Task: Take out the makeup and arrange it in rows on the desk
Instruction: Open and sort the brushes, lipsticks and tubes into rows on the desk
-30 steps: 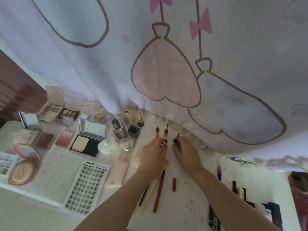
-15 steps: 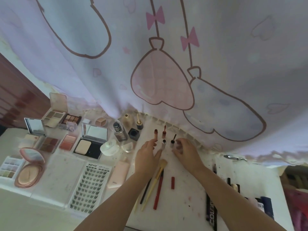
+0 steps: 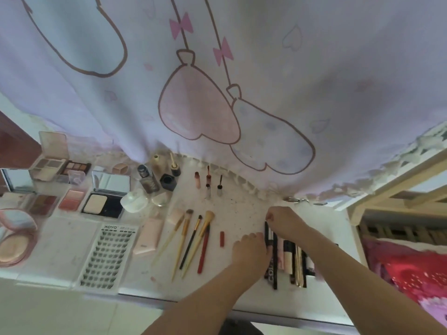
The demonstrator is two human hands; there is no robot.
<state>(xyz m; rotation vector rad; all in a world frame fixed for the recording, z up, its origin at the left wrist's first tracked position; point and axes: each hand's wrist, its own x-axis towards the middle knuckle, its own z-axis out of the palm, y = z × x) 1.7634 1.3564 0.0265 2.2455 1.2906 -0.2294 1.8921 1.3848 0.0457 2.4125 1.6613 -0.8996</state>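
- My left hand [image 3: 250, 250] lies over the near-left edge of a bunch of dark makeup tubes [image 3: 286, 256] on the right part of the white counter [image 3: 242, 206]; its fingers curl down onto the leftmost black tube, but I cannot tell whether they grip it.
- My right hand [image 3: 283, 218] sits at the far end of the same bunch, fingers curled in; what they pinch, if anything, is hidden.
- The tubes are black, pink and cream, side by side and touching, long axes running from the near edge toward the curtain [image 3: 242, 81].
- Left of my hands, four brushes [image 3: 193, 238] with pale and dark handles fan out, bristles pointing away from me, with a red pencil [image 3: 204, 250] alongside and a short red stick [image 3: 222, 238] just right of it.
- Further back, three small lip tubes [image 3: 208, 182] stand in a row near the curtain.
- Palettes [image 3: 72, 201] and a lash tray [image 3: 106, 257] fill the left side.
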